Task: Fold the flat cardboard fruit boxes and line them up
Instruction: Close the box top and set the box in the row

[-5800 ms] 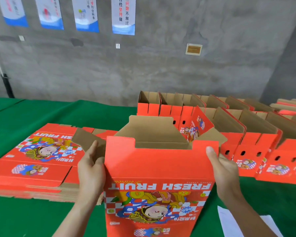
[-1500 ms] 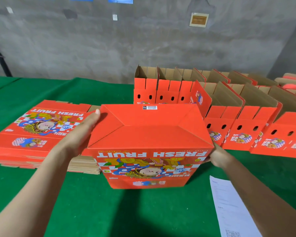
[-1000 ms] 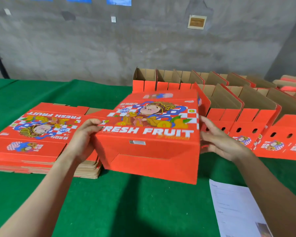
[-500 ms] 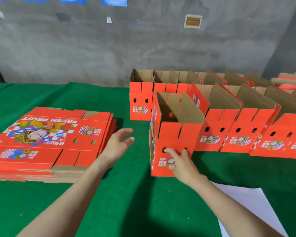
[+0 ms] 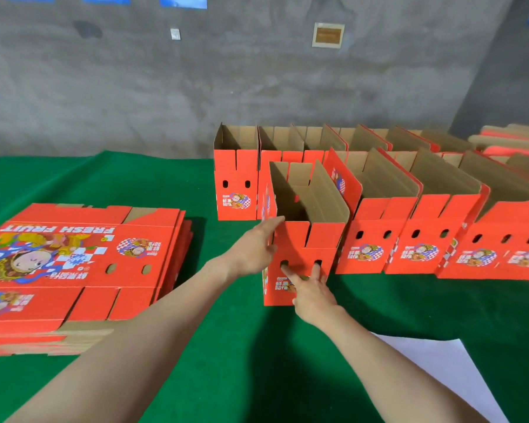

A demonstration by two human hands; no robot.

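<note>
While both hands rest against it, folded box (image 5: 321, 239) stands upright on green cloth (image 5: 226, 355), top open, brown inside showing, two finger holes in the near red face. It sits at the left end of front row (image 5: 409, 239) of folded boxes, close beside the next one and a little nearer the person than its neighbours; whether the walls touch, cannot tell. Left hand (image 5: 252, 247): fingers straight and loosely spread, tips laid on the box's near-left corner just under the top edge, gripping nothing. Right hand (image 5: 310, 293): fingers (image 5: 287, 274) straight and slightly fanned, pressed flat on the near face, tips reaching up to the two holes; whether any tip goes into a hole, cannot tell. Back row (image 5: 235, 178) of folded boxes runs behind the front one, near grey wall (image 5: 257, 87), all open-topped. Stack of flat boxes (image 5: 74, 264) lies well to the left on the cloth, "FRESH FRUIT" print uppermost, apart from both hands. White sheet (image 5: 434, 370) lies on the cloth by the right forearm. Small plaque (image 5: 328, 35) fixed high on the wall
</note>
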